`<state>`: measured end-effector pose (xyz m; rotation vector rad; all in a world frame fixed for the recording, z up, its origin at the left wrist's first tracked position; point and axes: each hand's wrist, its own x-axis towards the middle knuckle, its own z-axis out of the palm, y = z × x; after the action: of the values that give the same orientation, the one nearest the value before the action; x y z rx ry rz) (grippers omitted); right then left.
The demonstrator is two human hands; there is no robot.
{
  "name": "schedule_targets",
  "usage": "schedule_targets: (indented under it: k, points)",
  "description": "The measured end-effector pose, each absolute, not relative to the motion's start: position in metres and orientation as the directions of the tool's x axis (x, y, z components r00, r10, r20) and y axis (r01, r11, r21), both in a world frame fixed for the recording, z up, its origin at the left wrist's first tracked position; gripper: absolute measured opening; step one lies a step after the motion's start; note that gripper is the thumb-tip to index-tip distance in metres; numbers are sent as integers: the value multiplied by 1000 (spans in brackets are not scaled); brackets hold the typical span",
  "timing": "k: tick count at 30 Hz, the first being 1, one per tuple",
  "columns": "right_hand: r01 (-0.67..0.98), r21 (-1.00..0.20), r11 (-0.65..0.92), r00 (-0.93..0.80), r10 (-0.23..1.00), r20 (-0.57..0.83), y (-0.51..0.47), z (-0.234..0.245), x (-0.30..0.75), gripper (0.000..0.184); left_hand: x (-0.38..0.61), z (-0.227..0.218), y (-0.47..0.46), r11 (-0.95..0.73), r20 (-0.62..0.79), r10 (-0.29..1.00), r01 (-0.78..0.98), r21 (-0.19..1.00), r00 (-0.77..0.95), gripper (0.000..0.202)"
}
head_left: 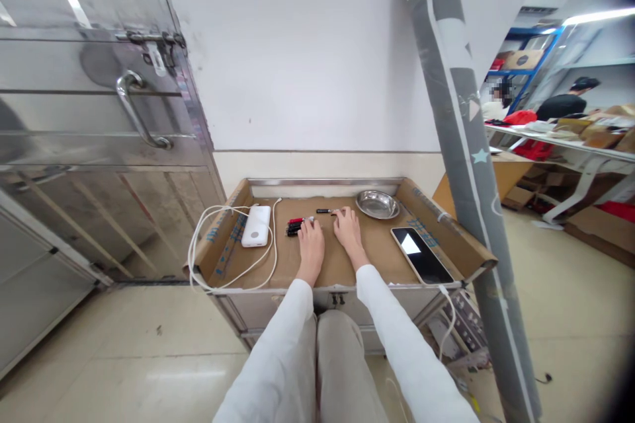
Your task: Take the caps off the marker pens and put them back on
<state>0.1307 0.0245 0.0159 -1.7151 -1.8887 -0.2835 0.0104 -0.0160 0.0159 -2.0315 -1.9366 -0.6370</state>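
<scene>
My left hand [311,241] rests palm down on the cardboard-lined cart top [342,261], its fingertips touching a small bunch of red and black pens [296,225]. A little to the right, my right hand [348,230] lies flat, with its fingertips at a single black pen [325,211] that lies crosswise. Neither hand has anything closed inside it. A shallow steel dish [378,204] sits just beyond my right hand.
A white power bank [256,225] with a looped white cable [198,244] lies at the cart's left. A dark phone [421,254] lies at the right. A grey rolled mat [461,145] leans by the cart. A steel cabinet [99,112] stands left. People work at far tables.
</scene>
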Motion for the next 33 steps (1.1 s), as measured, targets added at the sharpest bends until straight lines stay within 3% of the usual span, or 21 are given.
schedule_targets:
  k: [4, 10, 15, 22, 33]
  points:
    - [976, -195, 94, 18, 862, 507, 26, 15, 131, 26, 12, 14, -11, -127, 469, 881, 988, 89, 71, 26]
    - [977, -178, 120, -22, 882, 472, 23, 15, 131, 20, 13, 17, -4, -142, 447, 891, 985, 101, 83, 28]
    - [974, -204, 102, 9, 877, 480, 23, 13, 133, 27, 14, 15, 0, -170, 459, 882, 980, 100, 106, 26]
    - [963, -243, 116, 17, 874, 486, 22, 11, 137, 22, 14, 14, 3, -302, 473, 855, 945, 123, 212, 26]
    - [951, -287, 116, 30, 888, 459, 17, 14, 140, 22, 21, 20, 19, -290, 466, 855, 954, 71, 226, 28]
